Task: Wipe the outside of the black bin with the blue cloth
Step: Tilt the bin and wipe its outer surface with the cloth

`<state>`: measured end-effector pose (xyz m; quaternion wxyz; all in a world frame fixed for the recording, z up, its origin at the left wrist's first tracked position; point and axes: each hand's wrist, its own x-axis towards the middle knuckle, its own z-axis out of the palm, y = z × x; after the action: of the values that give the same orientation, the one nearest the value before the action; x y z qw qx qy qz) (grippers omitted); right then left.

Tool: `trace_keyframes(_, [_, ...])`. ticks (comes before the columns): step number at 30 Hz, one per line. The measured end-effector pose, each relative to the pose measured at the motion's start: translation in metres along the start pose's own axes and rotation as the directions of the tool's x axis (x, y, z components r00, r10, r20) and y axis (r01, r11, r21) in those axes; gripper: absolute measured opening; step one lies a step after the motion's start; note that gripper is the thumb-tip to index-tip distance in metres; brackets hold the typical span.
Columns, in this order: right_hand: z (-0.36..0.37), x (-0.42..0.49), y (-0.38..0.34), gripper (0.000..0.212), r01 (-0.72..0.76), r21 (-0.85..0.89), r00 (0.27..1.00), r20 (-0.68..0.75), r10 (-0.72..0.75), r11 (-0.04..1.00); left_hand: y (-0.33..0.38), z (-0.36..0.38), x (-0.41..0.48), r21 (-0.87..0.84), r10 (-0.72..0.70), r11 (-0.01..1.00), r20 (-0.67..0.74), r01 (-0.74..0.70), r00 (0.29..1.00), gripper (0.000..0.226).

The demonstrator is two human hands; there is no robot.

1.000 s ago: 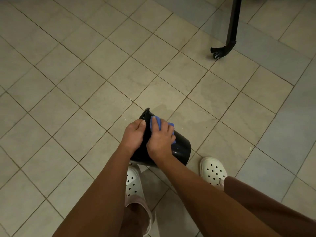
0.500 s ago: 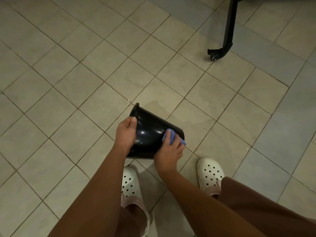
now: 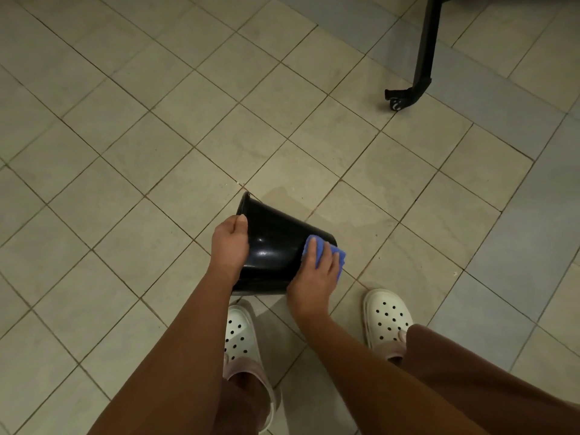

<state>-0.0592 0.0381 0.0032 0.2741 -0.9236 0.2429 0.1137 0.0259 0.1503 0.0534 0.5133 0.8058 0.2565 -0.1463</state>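
Beige tiled floor (image 3: 125,152) with dark grout lines lies under a glossy, tapered black plastic bin (image 3: 273,243), tipped on its side just ahead of white perforated clogs (image 3: 387,318). Left hand (image 3: 229,243) clenches the rim end. Right hand (image 3: 314,277), fingers flat, presses the soft, crumpled blue cloth (image 3: 314,243), which has slid from near the rim to the base end. One stroke along the smooth wall seems done.

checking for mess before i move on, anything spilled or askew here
Only the black bin is sideways, left hand holding its rim, right hand pressing the blue cloth near its base. Floor tile beyond shows a faint darker patch, maybe damp.
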Motion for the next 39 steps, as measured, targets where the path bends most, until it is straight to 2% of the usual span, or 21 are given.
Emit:
trace_keyframes(2, [0.012, -0.026, -0.015, 0.094, 0.080, 0.028, 0.996, -0.042, -0.079, 0.996, 0.001, -0.001, 0.001, -0.018, -0.037, 0.999, 0.011, 0.037, 0.999, 0.029])
trace_keyframes(4, [0.018, -0.035, -0.028, 0.100, 0.245, -0.010, 0.968, -0.058, -0.246, 0.969, 0.002, -0.002, 0.002, -0.020, -0.065, 0.998, 0.027, 0.066, 0.997, 0.029])
trace_keyframes(6, [0.018, -0.029, -0.033, 0.098, 0.375, -0.002, 0.927, -0.026, -0.375, 0.927, 0.002, -0.003, 0.002, -0.013, -0.074, 0.997, 0.035, 0.074, 0.997, 0.029])
trace_keyframes(9, [0.013, -0.023, -0.030, 0.094, 0.464, 0.001, 0.885, 0.025, -0.464, 0.886, 0.002, -0.001, 0.002, 0.001, -0.065, 0.998, 0.020, 0.065, 0.998, 0.030])
trace_keyframes(13, [0.014, -0.027, 0.000, 0.082, 0.657, -0.132, 0.753, 0.089, -0.652, 0.742, -0.001, 0.001, 0.003, 0.026, -0.097, 0.995, 0.002, 0.097, 0.995, 0.031])
trace_keyframes(14, [0.014, -0.026, 0.008, 0.082, 0.670, -0.148, 0.742, 0.090, -0.665, 0.727, -0.001, 0.002, 0.002, 0.031, -0.102, 0.994, 0.014, 0.102, 0.995, 0.031])
trace_keyframes(16, [0.015, -0.024, 0.021, 0.088, 0.628, -0.153, 0.777, 0.073, -0.625, 0.763, -0.001, 0.004, 0.000, 0.047, -0.101, 0.994, 0.035, 0.099, 0.994, 0.031])
trace_keyframes(19, [0.012, -0.019, 0.038, 0.095, 0.460, -0.078, 0.888, 0.021, -0.460, 0.884, -0.003, 0.004, -0.001, 0.051, -0.126, 0.991, 0.039, 0.124, 0.991, 0.029])
trace_keyframes(23, [0.002, 0.000, 0.041, 0.085, 0.252, 0.007, 0.968, -0.008, -0.252, 0.968, -0.002, 0.002, 0.001, -0.009, -0.140, 0.990, 0.014, 0.140, 0.990, 0.029])
trace_keyframes(26, [-0.003, 0.013, 0.030, 0.081, 0.006, 0.065, 0.999, -0.048, -0.002, 0.998, 0.001, 0.002, 0.000, -0.010, -0.120, 0.993, -0.009, 0.120, 0.993, 0.029])
trace_keyframes(28, [0.000, 0.008, 0.024, 0.086, -0.024, 0.068, 0.998, -0.052, 0.027, 0.997, 0.001, 0.001, 0.001, 0.005, -0.121, 0.993, -0.009, 0.121, 0.993, 0.028])
trace_keyframes(32, [0.018, -0.029, 0.021, 0.095, 0.236, 0.025, 0.970, -0.057, -0.235, 0.971, 0.001, -0.002, 0.004, -0.032, -0.190, 0.981, -0.008, 0.190, 0.982, 0.027])
trace_keyframes(34, [0.026, -0.041, 0.018, 0.097, 0.411, -0.072, 0.909, -0.046, -0.414, 0.909, 0.001, -0.003, 0.004, -0.049, -0.237, 0.970, 0.007, 0.237, 0.972, 0.026])
trace_keyframes(36, [0.027, -0.043, 0.011, 0.096, 0.571, -0.153, 0.817, 0.003, -0.577, 0.807, 0.001, -0.002, 0.003, -0.061, -0.277, 0.959, 0.031, 0.278, 0.960, 0.026])
trace_keyframes(37, [0.026, -0.041, 0.006, 0.094, 0.610, -0.165, 0.788, 0.020, -0.616, 0.775, 0.002, -0.001, 0.002, -0.059, -0.286, 0.956, 0.046, 0.289, 0.957, 0.027])
trace_keyframes(39, [0.020, -0.032, -0.007, 0.090, 0.607, -0.130, 0.793, 0.024, -0.609, 0.784, 0.006, 0.001, 0.001, -0.057, -0.274, 0.959, 0.065, 0.278, 0.959, 0.027])
